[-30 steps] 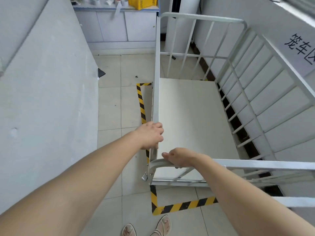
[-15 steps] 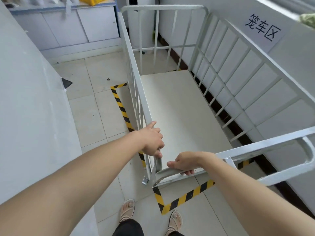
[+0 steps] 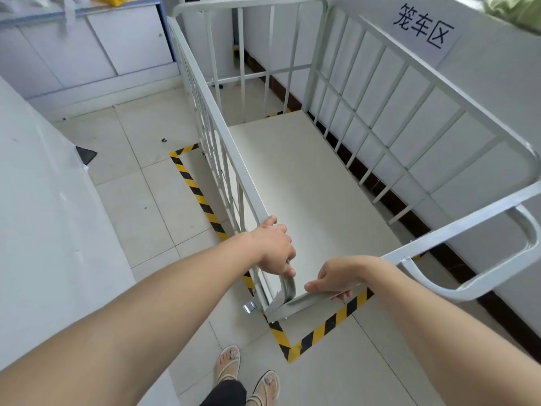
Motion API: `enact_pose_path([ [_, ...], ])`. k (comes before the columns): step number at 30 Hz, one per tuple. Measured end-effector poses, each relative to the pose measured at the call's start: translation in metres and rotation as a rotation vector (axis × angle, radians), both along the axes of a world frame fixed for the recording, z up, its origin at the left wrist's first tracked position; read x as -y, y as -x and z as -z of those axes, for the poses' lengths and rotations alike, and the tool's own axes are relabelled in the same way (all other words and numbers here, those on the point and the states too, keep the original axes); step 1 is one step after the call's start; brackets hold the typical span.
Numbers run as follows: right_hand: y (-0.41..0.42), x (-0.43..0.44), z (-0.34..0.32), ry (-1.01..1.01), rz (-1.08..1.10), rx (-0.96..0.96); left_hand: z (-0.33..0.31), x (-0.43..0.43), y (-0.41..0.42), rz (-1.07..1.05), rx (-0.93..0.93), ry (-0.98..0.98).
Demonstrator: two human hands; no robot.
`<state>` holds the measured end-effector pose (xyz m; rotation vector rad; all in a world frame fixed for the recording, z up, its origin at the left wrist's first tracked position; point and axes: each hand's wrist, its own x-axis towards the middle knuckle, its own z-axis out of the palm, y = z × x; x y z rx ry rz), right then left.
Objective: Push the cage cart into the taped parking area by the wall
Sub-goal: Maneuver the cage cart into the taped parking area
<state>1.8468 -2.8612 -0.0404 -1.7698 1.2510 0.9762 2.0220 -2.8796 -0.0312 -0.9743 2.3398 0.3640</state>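
The white metal cage cart (image 3: 322,183) stands alongside the right wall, its pale floor panel inside the yellow-and-black taped rectangle (image 3: 196,189). Tape shows along the cart's left side and around its near corner (image 3: 319,329). My left hand (image 3: 275,250) grips the top rail of the cart's left side near the near corner. My right hand (image 3: 333,278) holds the curved handle bar at the near end, fingers wrapped under it. A paper sign (image 3: 423,26) with black characters hangs on the wall above the cart.
A large pale surface (image 3: 44,230) rises close on the left, leaving a tiled aisle (image 3: 152,194) between it and the cart. White cabinets (image 3: 87,45) stand at the back. My sandalled feet (image 3: 248,376) are on the tiles just behind the tape.
The view has swung left and down, showing more of the cart's right side and the wall sign. Both hands keep their grip at the near corner; the cart looks barely shifted.
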Motion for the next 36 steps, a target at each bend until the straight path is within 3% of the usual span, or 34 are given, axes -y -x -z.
enact_pose_path([
  [4,0.007,-0.006,0.003,0.067,-0.002,-0.006,0.002,-0.003,0.007,-0.017,-0.037,0.016],
  [11,0.016,-0.023,0.006,0.474,-0.108,0.027,0.005,-0.002,0.016,-0.026,-0.052,0.023],
  [16,0.017,-0.033,0.009,0.627,-0.117,0.104,0.004,-0.002,0.014,-0.007,-0.042,0.038],
  [22,0.016,-0.039,0.012,0.719,-0.12,0.111,0.003,-0.004,0.013,0.008,-0.03,0.052],
  [36,0.019,-0.045,0.008,0.722,-0.094,0.122,0.007,0.001,0.017,0.125,0.003,0.04],
])
